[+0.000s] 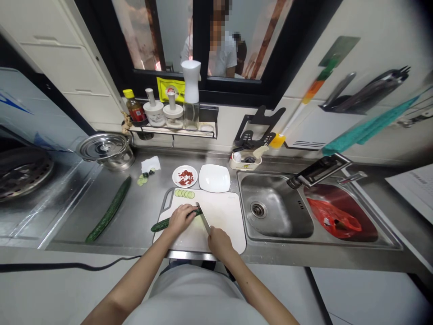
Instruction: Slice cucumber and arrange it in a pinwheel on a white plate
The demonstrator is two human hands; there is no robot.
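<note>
My left hand [181, 217] grips a dark green cucumber [161, 225] that lies across the white cutting board [225, 221]. In my right hand [219, 243] is the handle of a kitchen knife [205, 221], its blade beside the cucumber's right end. A short row of cucumber slices [184, 193] rests along the board's upper left. Behind the board stand a white plate of small red pieces [186, 176] and a bare white square plate [214, 178]. A second, whole cucumber [108, 210] lies on the steel counter to the left.
Cucumber scraps [142, 179] and a white paper piece [150, 164] sit near a lidded steel pot [107, 151]. Right of the board is a double sink [277, 221] with a faucet [318, 169] and a red plastic bag [333, 216]. A seasoning rack [172, 129] hangs below the window.
</note>
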